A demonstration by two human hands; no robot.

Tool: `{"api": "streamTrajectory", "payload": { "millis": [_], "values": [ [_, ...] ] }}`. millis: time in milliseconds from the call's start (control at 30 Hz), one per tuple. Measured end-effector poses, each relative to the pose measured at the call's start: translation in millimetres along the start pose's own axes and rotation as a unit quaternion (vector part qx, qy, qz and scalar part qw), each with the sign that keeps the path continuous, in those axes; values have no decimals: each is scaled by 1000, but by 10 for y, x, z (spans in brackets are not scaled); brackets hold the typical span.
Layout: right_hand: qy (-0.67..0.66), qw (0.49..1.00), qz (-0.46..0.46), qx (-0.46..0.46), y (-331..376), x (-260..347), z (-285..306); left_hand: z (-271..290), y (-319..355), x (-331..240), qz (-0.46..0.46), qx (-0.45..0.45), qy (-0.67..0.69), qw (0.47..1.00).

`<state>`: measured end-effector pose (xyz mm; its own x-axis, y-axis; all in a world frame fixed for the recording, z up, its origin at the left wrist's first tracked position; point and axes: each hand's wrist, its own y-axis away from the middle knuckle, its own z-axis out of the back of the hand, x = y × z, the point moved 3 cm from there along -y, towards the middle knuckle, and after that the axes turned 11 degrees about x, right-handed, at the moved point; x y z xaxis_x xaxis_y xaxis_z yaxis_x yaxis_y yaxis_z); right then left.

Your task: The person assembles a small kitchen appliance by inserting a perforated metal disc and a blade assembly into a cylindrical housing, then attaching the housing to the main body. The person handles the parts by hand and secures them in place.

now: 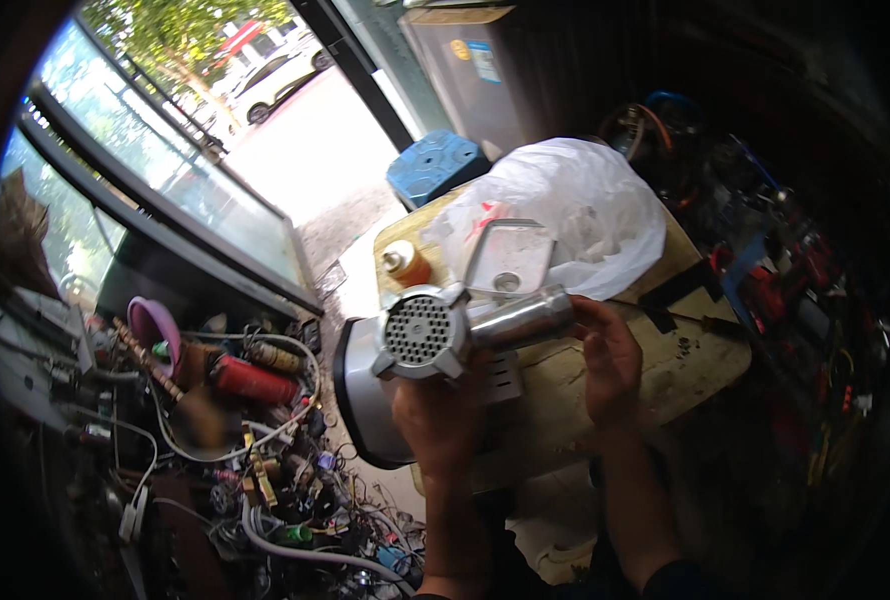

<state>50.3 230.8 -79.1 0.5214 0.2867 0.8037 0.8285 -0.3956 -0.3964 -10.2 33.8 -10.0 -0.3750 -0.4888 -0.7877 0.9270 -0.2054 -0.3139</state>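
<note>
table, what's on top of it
On the table are a white plastic bag, a grey tray by it and an orange bottle. The bag, grinder, left hand and right hand hide parts of it; what lies there cannot be seen.

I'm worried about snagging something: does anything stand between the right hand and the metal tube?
Nothing visible does. The right hand has its fingertips right at the far end of the metal tube. The shallow tray and white plastic bag lie beyond the tube, not between them.
</note>
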Motion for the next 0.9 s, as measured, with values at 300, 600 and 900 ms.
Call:
{"api": "streamTrajectory", "payload": {
  "millis": [300, 600, 900],
  "values": [
    [17, 999, -44, 7, 88, -107, -112, 73, 18, -241, 55, 27, -53, 997],
    [39, 998, -39, 28, 110, -213, 10, 58, 43, -167, 66, 16, -34, 997],
    [30, 979, -116, 165, -198, 57, 2, 125, 113, -207, 31, 0, -45, 999]
  ]
}}
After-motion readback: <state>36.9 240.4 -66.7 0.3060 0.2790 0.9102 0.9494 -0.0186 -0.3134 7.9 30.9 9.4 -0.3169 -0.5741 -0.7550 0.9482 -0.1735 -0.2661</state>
